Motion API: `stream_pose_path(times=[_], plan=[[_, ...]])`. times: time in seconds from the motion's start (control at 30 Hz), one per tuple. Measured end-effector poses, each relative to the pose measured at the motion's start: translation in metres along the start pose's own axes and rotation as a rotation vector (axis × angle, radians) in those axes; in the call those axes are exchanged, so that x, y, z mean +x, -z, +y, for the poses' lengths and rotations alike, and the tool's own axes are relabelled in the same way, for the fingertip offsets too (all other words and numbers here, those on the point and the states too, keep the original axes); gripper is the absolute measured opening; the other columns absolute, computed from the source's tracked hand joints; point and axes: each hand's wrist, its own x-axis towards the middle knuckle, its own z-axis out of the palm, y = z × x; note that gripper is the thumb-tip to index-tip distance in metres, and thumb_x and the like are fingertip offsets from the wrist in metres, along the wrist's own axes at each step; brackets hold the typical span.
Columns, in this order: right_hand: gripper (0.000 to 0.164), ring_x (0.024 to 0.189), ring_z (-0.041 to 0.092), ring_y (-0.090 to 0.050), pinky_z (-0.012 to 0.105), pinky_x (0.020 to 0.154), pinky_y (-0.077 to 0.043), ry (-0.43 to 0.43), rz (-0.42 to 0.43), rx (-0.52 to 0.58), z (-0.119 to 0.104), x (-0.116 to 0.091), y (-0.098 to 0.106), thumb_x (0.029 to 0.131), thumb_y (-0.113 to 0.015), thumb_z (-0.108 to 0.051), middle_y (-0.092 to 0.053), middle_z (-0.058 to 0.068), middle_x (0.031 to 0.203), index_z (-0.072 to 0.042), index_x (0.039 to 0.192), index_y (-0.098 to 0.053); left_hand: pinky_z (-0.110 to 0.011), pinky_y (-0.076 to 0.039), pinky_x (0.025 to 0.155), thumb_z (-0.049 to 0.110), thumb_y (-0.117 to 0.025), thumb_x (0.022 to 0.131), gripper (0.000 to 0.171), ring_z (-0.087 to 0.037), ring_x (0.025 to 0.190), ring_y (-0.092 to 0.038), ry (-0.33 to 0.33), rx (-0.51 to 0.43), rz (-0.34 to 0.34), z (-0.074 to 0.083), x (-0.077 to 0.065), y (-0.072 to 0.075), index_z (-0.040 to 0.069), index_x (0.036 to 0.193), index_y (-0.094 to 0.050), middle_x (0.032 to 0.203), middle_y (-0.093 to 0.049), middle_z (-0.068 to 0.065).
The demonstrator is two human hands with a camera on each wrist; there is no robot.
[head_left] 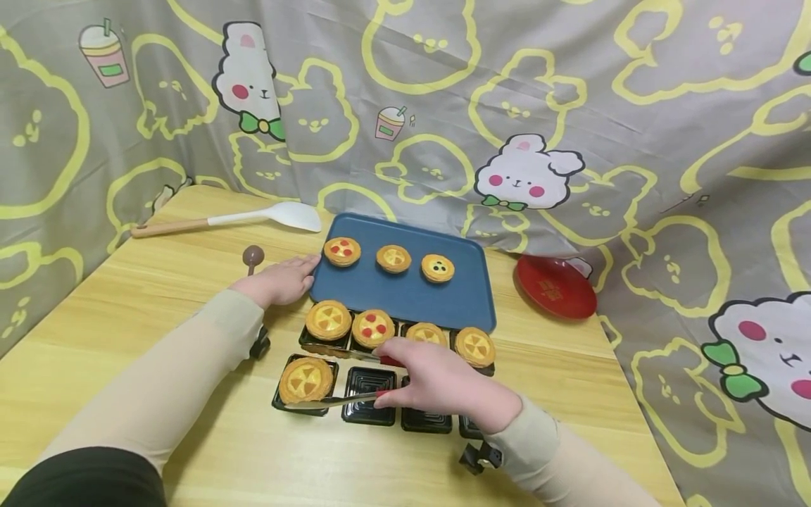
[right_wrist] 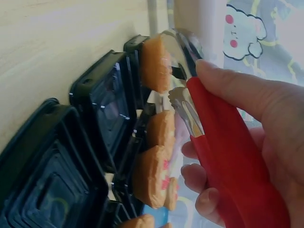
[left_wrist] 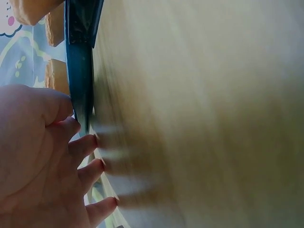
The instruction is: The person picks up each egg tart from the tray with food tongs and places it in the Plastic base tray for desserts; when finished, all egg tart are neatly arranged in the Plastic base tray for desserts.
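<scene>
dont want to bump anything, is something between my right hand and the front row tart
Nothing visible blocks it; only the red-handled tongs in the right hand span the gap, one arm above the empty black tray beside the front-row tart.

We list the visible outfit of one person as follows.

Item, left sleeve: long, plain beige cloth, lightly creased, ending in a paler, gathered cuff. Above it we note black fabric, its curved edge overlapping the beige.

Item, right sleeve: matching plain beige, with a paler, softly folded cuff.

Item, left wrist device: small, black; finer details we cannot make out.

Item, right wrist device: black, compact, blocky, with angular parts.

Item, left hand and right hand: we enter both as bare.
</scene>
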Motion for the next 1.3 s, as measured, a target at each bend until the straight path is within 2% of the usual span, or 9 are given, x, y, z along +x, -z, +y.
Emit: stream_pose_path(times=[0.13, 0.27, 0.43, 0.57, 0.67, 0.77, 0.87, 1.0, 1.3], plan=[[0.063, 0.088, 0.007, -0.060, 0.027, 0.076, -0.053, -0.024, 0.055, 0.089, 0.004, -0.003, 0.012, 0.078, -0.079, -0.054, -0.064, -0.010, 0.110, -0.018, 0.127, -0.062, -0.053, -0.014, 0.118, 0.019, -0.033, 0.106, 0.057, -0.045, 0.144, -0.017, -0.004, 0.001, 0.004, 0.000, 0.000, 0.000, -0.006, 0.154, -0.016, 0.158, -0.020, -0.027], [0.065, 0.071, 0.007, -0.054, 0.026, 0.062, -0.051, -0.082, 0.198, 0.142, 0.018, -0.006, 0.030, 0.075, -0.084, -0.047, -0.062, -0.012, 0.101, -0.016, 0.128, -0.063, -0.053, -0.015, 0.118, 0.018, -0.034, 0.106, 0.056, -0.045, 0.144, -0.018, -0.011, 0.003, 0.008, 0.000, 0.000, 0.001, -0.007, 0.154, -0.017, 0.157, -0.020, -0.028], [0.065, 0.062, 0.014, -0.051, 0.029, 0.051, -0.048, -0.241, 0.392, 0.158, 0.050, -0.012, 0.056, 0.076, -0.086, -0.037, -0.062, -0.002, 0.091, -0.008, 0.128, -0.060, -0.053, -0.014, 0.118, 0.019, -0.033, 0.105, 0.057, -0.045, 0.144, -0.017, -0.017, 0.000, 0.014, -0.005, 0.003, -0.004, -0.007, 0.154, -0.016, 0.158, -0.020, -0.027], [0.071, 0.070, 0.021, -0.056, 0.035, 0.059, -0.050, -0.443, 0.471, 0.120, 0.085, -0.021, 0.072, 0.078, -0.081, -0.050, -0.065, 0.007, 0.094, -0.003, 0.126, -0.059, -0.053, -0.013, 0.118, 0.019, -0.034, 0.106, 0.058, -0.044, 0.145, -0.016, -0.008, -0.003, 0.005, -0.005, 0.002, -0.003, -0.006, 0.154, -0.015, 0.158, -0.018, -0.026], [0.074, 0.081, 0.027, -0.058, 0.042, 0.069, -0.051, -0.567, 0.463, 0.074, 0.116, -0.030, 0.077, 0.078, -0.075, -0.061, -0.064, 0.012, 0.097, -0.002, 0.120, -0.059, -0.053, -0.013, 0.118, 0.019, -0.033, 0.106, 0.057, -0.044, 0.145, -0.016, -0.001, -0.002, 0.000, -0.001, 0.001, 0.000, -0.005, 0.155, -0.015, 0.158, -0.018, -0.026], [0.073, 0.088, 0.031, -0.059, 0.047, 0.077, -0.051, -0.613, 0.427, 0.052, 0.143, -0.036, 0.074, 0.080, -0.075, -0.060, -0.065, 0.016, 0.103, 0.001, 0.117, -0.059, -0.053, -0.013, 0.119, 0.019, -0.033, 0.106, 0.057, -0.044, 0.145, -0.016, -0.003, 0.000, 0.000, 0.000, 0.001, 0.000, -0.005, 0.155, -0.016, 0.158, -0.018, -0.026], [0.070, 0.091, 0.033, -0.060, 0.049, 0.080, -0.052, -0.633, 0.365, 0.062, 0.160, -0.038, 0.066, 0.080, -0.076, -0.057, -0.065, 0.019, 0.105, 0.002, 0.115, -0.060, -0.053, -0.013, 0.118, 0.019, -0.033, 0.106, 0.057, -0.044, 0.145, -0.016, -0.003, -0.001, -0.002, 0.000, 0.001, 0.000, -0.005, 0.154, -0.016, 0.158, -0.018, -0.026], [0.069, 0.090, 0.031, -0.060, 0.046, 0.078, -0.053, -0.657, 0.294, 0.094, 0.171, -0.035, 0.053, 0.079, -0.078, -0.055, -0.065, 0.017, 0.104, 0.002, 0.114, -0.062, -0.053, -0.013, 0.119, 0.020, -0.033, 0.106, 0.057, -0.043, 0.145, -0.016, 0.002, -0.004, -0.004, 0.000, 0.001, 0.000, -0.004, 0.155, -0.015, 0.159, -0.018, -0.025], [0.059, 0.089, 0.028, -0.062, 0.045, 0.081, -0.053, -0.664, 0.270, 0.076, 0.179, -0.017, 0.035, 0.080, -0.080, -0.047, -0.067, 0.013, 0.100, 0.000, 0.111, -0.064, -0.053, -0.013, 0.118, 0.020, -0.034, 0.106, 0.058, -0.044, 0.145, -0.016, 0.005, -0.002, -0.006, 0.002, 0.000, 0.002, -0.004, 0.155, -0.015, 0.158, -0.018, -0.025]])
